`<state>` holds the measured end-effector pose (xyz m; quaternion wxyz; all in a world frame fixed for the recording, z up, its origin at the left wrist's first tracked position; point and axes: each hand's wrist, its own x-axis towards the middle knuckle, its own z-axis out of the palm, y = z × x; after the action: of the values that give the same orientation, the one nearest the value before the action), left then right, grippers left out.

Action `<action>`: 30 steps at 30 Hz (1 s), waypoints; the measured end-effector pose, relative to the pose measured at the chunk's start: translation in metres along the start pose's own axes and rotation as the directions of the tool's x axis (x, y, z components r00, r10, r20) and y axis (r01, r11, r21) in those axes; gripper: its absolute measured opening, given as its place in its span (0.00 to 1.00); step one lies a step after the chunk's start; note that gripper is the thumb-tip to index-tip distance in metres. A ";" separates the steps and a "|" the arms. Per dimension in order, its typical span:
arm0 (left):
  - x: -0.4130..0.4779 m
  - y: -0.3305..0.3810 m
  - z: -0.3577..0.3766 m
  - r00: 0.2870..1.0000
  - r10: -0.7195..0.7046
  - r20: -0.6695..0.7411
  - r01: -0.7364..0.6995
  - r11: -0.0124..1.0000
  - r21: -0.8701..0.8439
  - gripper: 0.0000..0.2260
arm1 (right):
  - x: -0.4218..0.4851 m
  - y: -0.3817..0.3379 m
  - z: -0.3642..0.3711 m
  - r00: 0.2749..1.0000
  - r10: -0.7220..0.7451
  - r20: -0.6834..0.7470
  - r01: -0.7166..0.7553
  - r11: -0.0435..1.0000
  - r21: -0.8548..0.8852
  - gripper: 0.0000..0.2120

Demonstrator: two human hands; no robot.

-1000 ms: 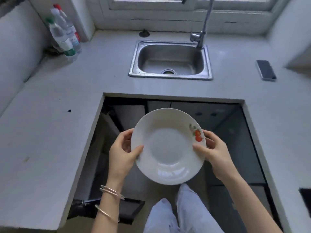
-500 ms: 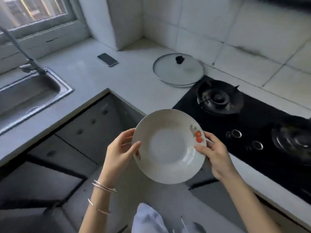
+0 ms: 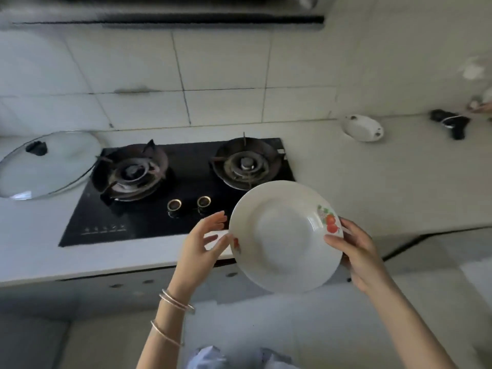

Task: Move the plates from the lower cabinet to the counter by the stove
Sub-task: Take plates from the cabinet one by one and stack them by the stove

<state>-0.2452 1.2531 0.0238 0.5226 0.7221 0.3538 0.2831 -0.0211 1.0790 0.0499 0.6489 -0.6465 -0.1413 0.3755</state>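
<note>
We are standing in front of a pale counter (image 3: 399, 187) that is running along a white tiled wall (image 3: 226, 62). A black stove (image 3: 133, 222) with two burners is sitting in the counter. A round glass lid (image 3: 53, 166) with a dark knob is lying flat on the counter just beside the left edge of the stove.

We are holding a white plate (image 3: 285, 235) with a red fruit picture on its rim. It is in the air, not on the counter, and is covering the front right corner of the stove and the counter's front edge. It is tilting a little toward us.

Our right hand (image 3: 359, 257) is gripping the plate's right rim, with the thumb lying on top and the other fingers going under it. Our left hand (image 3: 199, 251) is at the left rim; its fingers are straight and spread apart, and only the thumb tip is touching the rim.

A white oval thing (image 3: 362, 128) is lying on the counter near the wall, well to the right of the stove. Thin bracelets (image 3: 175, 302) are hanging on our left wrist. Two small knobs (image 3: 174, 205) are standing at the stove's front.
</note>
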 end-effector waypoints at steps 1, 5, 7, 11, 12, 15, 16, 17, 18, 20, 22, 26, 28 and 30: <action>0.008 0.006 0.020 0.999 0.014 0.043 -0.014 1.000 0.002 0.19 | -0.002 -0.003 -0.019 0.999 -0.006 -0.035 0.007 1.000 0.013 0.17; 0.037 0.028 0.090 0.973 0.081 0.218 -0.088 0.996 0.024 0.18 | -0.012 -0.013 -0.080 0.984 -0.028 -0.173 0.040 0.997 0.067 0.18; 0.050 0.037 0.119 0.951 0.113 0.287 -0.121 0.993 0.008 0.17 | -0.018 -0.015 -0.102 0.972 -0.029 -0.233 0.050 0.995 0.085 0.17; 0.078 0.047 0.166 0.905 0.141 0.400 -0.160 0.987 0.014 0.18 | -0.025 -0.017 -0.137 0.926 -0.024 -0.376 0.076 0.989 0.125 0.15; 0.086 0.049 0.176 0.893 0.155 0.423 -0.181 0.983 0.021 0.18 | -0.025 -0.018 -0.145 0.912 -0.026 -0.408 0.088 0.987 0.133 0.15; 0.117 0.064 0.200 0.845 0.216 0.490 -0.255 0.967 0.015 0.20 | -0.016 -0.025 -0.168 0.862 -0.037 -0.506 0.132 0.979 0.154 0.16; 0.128 0.071 0.208 0.829 0.232 0.508 -0.272 0.962 0.003 0.20 | -0.012 -0.028 -0.176 0.844 -0.040 -0.535 0.146 0.977 0.157 0.16; 0.141 0.078 0.217 0.818 0.254 0.516 -0.292 0.957 -0.009 0.20 | -0.007 -0.031 -0.183 0.828 -0.045 -0.559 0.160 0.974 0.160 0.16; 0.154 0.086 0.228 0.810 0.282 0.514 -0.318 0.948 -0.019 0.19 | -0.001 -0.034 -0.190 0.814 -0.047 -0.579 0.172 0.972 0.163 0.16; 0.180 0.098 0.251 0.789 0.344 0.508 -0.395 0.919 -0.010 0.16 | 0.011 -0.039 -0.206 0.791 -0.041 -0.610 0.191 0.965 0.183 0.15; 0.201 0.109 0.275 0.737 0.421 0.529 -0.515 0.856 0.035 0.20 | 0.023 -0.044 -0.223 0.769 -0.051 -0.637 0.217 0.958 0.186 0.15; 0.225 0.123 0.323 0.604 0.558 0.569 -0.730 0.673 0.116 0.25 | 0.041 -0.056 -0.255 0.733 -0.077 -0.676 0.241 0.958 0.152 0.14; 0.231 0.123 0.347 0.560 0.596 0.575 -0.790 0.594 0.154 0.24 | 0.049 -0.060 -0.275 0.715 -0.066 -0.696 0.251 0.953 0.168 0.13; 0.235 0.121 0.370 0.545 0.592 0.594 -0.817 0.534 0.217 0.23 | 0.059 -0.063 -0.299 0.714 -0.055 -0.698 0.250 0.951 0.182 0.12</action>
<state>0.2070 1.2132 0.0397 0.2296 0.9500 -0.0546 0.2042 0.2382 0.9070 0.0550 0.7636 -0.6330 0.1060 0.0702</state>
